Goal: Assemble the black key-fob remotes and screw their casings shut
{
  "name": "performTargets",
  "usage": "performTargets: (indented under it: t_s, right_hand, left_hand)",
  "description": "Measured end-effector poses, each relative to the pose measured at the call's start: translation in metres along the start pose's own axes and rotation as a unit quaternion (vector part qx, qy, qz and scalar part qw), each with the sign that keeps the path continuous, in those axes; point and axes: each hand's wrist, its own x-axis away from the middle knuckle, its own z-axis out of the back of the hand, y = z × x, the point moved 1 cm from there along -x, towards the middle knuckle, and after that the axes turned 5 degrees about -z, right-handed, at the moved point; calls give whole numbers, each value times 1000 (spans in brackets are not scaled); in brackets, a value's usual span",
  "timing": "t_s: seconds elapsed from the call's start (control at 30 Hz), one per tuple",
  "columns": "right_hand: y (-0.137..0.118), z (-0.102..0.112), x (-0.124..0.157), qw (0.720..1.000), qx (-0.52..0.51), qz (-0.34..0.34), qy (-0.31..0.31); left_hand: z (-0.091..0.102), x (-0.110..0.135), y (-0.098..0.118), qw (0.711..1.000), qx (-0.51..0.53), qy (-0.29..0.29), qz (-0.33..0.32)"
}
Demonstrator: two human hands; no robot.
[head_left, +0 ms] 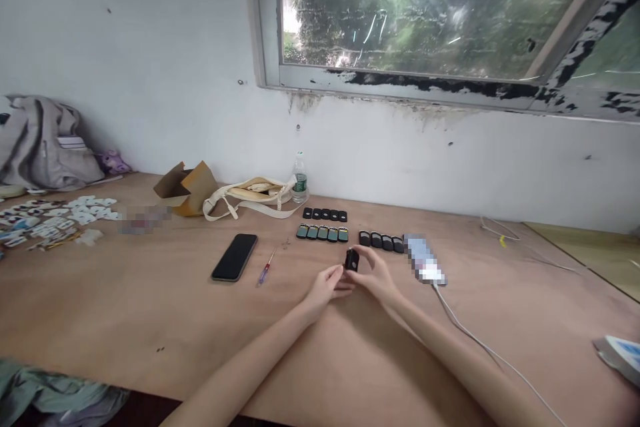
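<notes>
Both my hands meet over the middle of the wooden table. My right hand pinches a small black key-fob-like part just above the tabletop. My left hand is curled beside it, fingertips touching the part's lower left side. Behind them lie three short rows of similar small parts: black pieces, green-faced pieces and dark rounded pieces.
A black phone and a small red-and-blue screwdriver lie left of my hands. A white cable runs to the right. A water bottle, cloth bag, cardboard, scattered cards and grey backpack sit behind.
</notes>
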Motion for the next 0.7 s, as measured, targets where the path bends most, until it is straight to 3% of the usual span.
performTargets:
  t_s: [0.1,0.2,0.43,0.7]
  right_hand:
    - [-8,-11,37,1000,-28,3,0]
    - [-10,-10,53,999,-37,12,8]
    - [-7,-3,61,999,-33,28,28]
    - [-13,-2,65,999,-35,23,17]
  left_hand:
    - [-1,5,2,998,0,-69,1]
    - [-2,10,5,995,-7,-100,3]
    - [-4,12,10,997,-18,-66,29]
    - [-6,15,18,996,-51,-74,21]
